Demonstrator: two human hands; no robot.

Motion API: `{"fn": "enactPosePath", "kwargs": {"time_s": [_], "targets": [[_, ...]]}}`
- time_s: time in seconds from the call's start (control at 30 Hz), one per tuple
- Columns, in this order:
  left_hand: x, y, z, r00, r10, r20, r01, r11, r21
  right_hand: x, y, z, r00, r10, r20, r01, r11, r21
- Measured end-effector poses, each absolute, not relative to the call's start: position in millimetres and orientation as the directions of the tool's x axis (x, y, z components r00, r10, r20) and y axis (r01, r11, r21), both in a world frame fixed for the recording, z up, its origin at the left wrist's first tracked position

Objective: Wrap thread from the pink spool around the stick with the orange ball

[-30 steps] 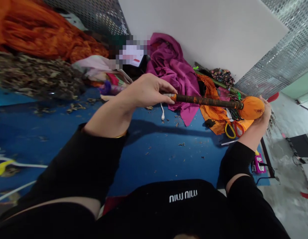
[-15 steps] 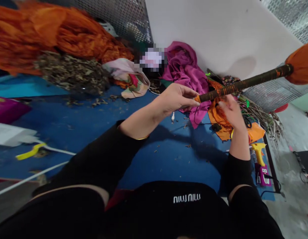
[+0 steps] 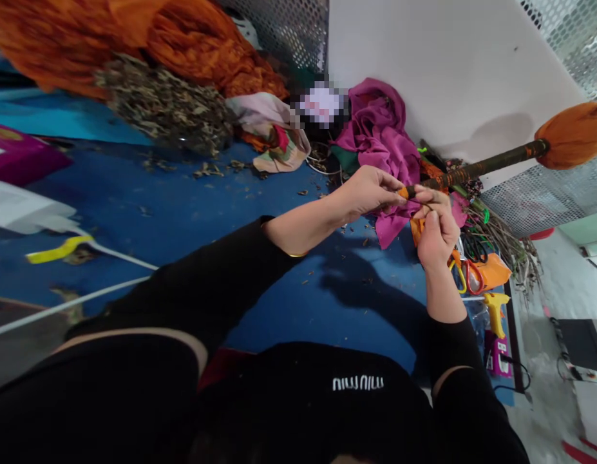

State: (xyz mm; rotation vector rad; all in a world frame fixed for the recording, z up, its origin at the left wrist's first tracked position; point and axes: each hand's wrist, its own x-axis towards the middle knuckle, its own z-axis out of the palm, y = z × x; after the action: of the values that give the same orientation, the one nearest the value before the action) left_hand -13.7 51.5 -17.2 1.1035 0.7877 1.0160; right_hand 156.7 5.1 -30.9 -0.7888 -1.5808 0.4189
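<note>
A slender stick (image 3: pixel 501 162), wrapped in dark brown-green material with orange streaks, slants up to the right. Its far end carries a rounded bundle of orange cloth (image 3: pixel 573 136). My left hand (image 3: pixel 368 193) pinches the near, orange tip between thumb and fingers. My right hand (image 3: pixel 436 225) is closed just below the stick close to that tip, its upper fingers touching the wrapping. A thin brownish strip (image 3: pixel 425 207) shows between its thumb and fingers, partly hidden. Behind the hands lies a crumpled magenta cloth (image 3: pixel 375 129).
On the blue tabletop (image 3: pixel 279 309) are orange-handled scissors (image 3: pixel 473 277), a yellow glue gun (image 3: pixel 496 312) and a purple power block (image 3: pixel 498 354) to the right. Dried leaves (image 3: pixel 167 106) and orange fabric (image 3: pixel 216 51) are heaped at back left. Thin twigs (image 3: pixel 515 241) overhang the right edge.
My right hand, blurred and apart below the stick before, has moved left to the near tip and closed there. The left hand keeps its pinch. The view has shifted slightly.
</note>
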Motion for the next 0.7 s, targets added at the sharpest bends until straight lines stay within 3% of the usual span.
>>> {"fn": "enactPosePath", "kwargs": {"time_s": [0.13,0.23,0.3,0.7], "targets": [[-6,47,-19,0.395,0.917,-0.059,-0.229,0.161,0.960,151,9,-36,0.009,0.818,0.575,0.022,0.574,-0.818],[-1,44,-21,0.406,0.910,-0.081,-0.199,0.174,0.964,153,7,-30,0.115,0.913,0.391,-0.025,0.396,-0.918],[1,42,-21,0.390,0.918,-0.076,-0.169,0.152,0.974,153,4,-25,0.165,0.925,0.341,-0.037,0.352,-0.935],[3,46,-35,0.311,0.942,0.124,0.033,-0.141,0.990,140,-19,-23,0.211,0.866,0.453,0.108,0.440,-0.891]]}}
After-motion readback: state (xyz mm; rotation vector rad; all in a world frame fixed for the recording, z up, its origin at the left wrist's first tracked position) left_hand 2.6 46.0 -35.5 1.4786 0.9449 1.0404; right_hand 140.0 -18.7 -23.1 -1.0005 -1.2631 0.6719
